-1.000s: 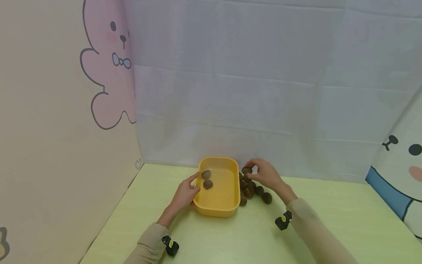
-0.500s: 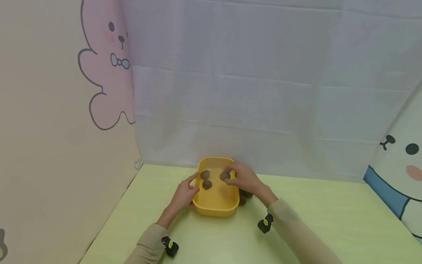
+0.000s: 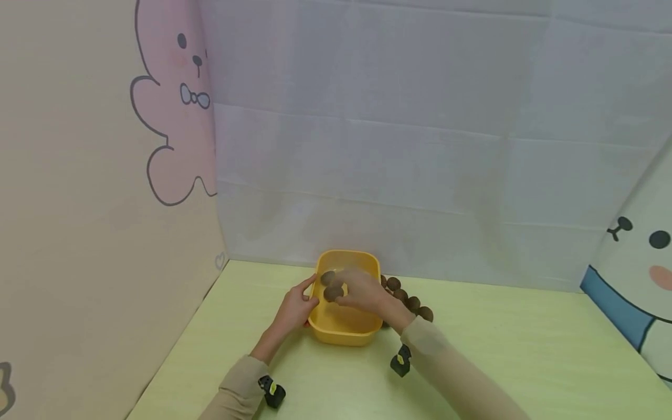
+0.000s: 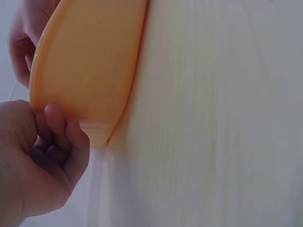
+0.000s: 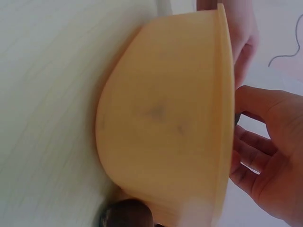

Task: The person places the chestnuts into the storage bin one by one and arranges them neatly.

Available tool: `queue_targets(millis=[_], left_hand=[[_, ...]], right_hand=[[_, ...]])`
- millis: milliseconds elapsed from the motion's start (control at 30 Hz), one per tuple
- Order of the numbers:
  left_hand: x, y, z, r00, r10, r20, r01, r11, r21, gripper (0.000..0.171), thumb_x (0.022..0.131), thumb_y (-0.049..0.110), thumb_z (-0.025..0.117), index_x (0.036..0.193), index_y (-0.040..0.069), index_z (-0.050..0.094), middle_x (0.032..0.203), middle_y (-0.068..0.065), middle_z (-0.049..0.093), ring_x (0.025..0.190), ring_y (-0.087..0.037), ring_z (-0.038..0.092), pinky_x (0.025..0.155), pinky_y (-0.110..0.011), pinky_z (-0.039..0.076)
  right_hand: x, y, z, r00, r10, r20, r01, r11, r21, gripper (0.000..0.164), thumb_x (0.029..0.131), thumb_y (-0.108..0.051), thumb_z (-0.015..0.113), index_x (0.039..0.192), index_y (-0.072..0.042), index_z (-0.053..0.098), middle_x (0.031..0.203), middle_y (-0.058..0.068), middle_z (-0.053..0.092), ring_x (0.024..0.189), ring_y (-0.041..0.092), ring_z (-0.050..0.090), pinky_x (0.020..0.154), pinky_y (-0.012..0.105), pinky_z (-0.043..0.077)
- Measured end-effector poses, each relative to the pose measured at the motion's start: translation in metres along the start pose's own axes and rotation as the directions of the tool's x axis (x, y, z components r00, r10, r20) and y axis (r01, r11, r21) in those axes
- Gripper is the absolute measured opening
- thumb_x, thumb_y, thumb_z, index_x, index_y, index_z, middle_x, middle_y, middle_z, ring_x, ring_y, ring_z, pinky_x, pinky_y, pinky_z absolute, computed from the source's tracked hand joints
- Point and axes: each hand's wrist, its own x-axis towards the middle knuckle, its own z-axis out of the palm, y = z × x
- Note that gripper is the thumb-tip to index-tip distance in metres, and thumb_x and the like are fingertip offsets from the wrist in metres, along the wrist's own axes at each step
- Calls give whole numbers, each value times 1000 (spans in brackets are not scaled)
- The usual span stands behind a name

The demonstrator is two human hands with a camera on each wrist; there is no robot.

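Note:
A yellow plastic tub point(image 3: 343, 337) stands near the back of the table. My left hand point(image 3: 291, 308) holds its left rim, with fingers curled over the edge in the left wrist view. Reaching inside, my right hand point(image 3: 362, 291) has thumb and fingers around a dark brown round thing point(image 3: 333, 293), roughly egg-sized. Only a dark sliver point(image 5: 237, 117) of it shows past the tub's wall in the right wrist view. Another brown round thing point(image 3: 328, 278) lies in the tub at the left. The right hand hides part of the tub's floor.
Several more brown round things point(image 3: 413, 304) lie in a loose heap against the tub's right side, one point(image 5: 127, 215) close below its wall in the right wrist view. A pale hanging sheet point(image 3: 357, 192) rises behind the table, and a printed wall point(image 3: 178, 233) borders its left.
My right hand has picked a brown round thing from the heap, carried it left over the rim and moved deeper into the tub. The left hand keeps its hold on the rim.

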Motion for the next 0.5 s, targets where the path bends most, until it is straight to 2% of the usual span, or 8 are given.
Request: queue_targets(millis=[167,333,500], left_hand=[[0,-1,0,1000,3,1,-3,1000,11,65,88,6,55,152,10,42,49,3,46,31,-9,45,35,-24,43],[1,-2,0,1000,9,6,-9,1000,17,65,88,6,55,152,9,42,49,3,47,31,-9,45,35,-25,43],[1,-2,0,1000,-4,4,4,1000,10,66,88,6,55,152,11,42,49,1,48,31,-10,46,36,-25,44]], right_hand=[[8,-6,9,999,2,52,0,1000,-26,22,79,-12,78,100,-11,72,102,1,72,99,20,65,93,38,53],[13,-12,14,993,18,115,-19,1000,1,21,79,-6,78,98,-8,70,94,2,70,90,18,64,88,35,54],[18,-12,21,985,61,161,-55,998,-43,17,82,-11,78,97,-9,72,90,-2,70,84,13,61,84,30,54]])
